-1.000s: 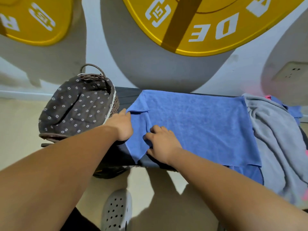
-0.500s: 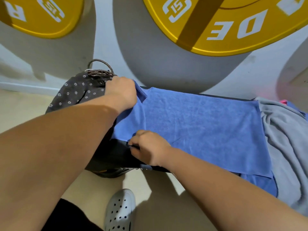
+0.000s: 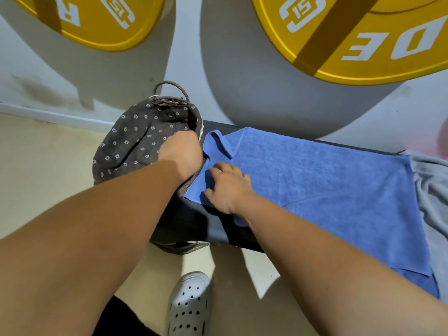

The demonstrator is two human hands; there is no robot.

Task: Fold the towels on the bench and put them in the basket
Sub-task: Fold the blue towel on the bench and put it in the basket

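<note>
A blue towel (image 3: 327, 185) lies spread over the black bench (image 3: 194, 224), its far left corner flopped over. My left hand (image 3: 180, 154) is curled at the towel's left edge, right beside the basket's rim, and grips that edge. My right hand (image 3: 226, 185) lies on the towel's left part with fingers fairly straight, pressing the cloth down. The wicker basket (image 3: 169, 101), lined with dark flowered cloth, stands at the bench's left end. A grey towel (image 3: 431, 190) is heaped at the right end, partly under the blue one.
Two big yellow weight plates (image 3: 363, 32) lean on the wall behind the bench. My grey perforated shoe (image 3: 190, 304) stands on the beige floor in front of the bench. A pink item (image 3: 444, 137) shows at the far right edge.
My left hand went from the bench to the towel's far left corner, then dropped to its left edge. My right hand let go of the front edge and now lies on the towel.
</note>
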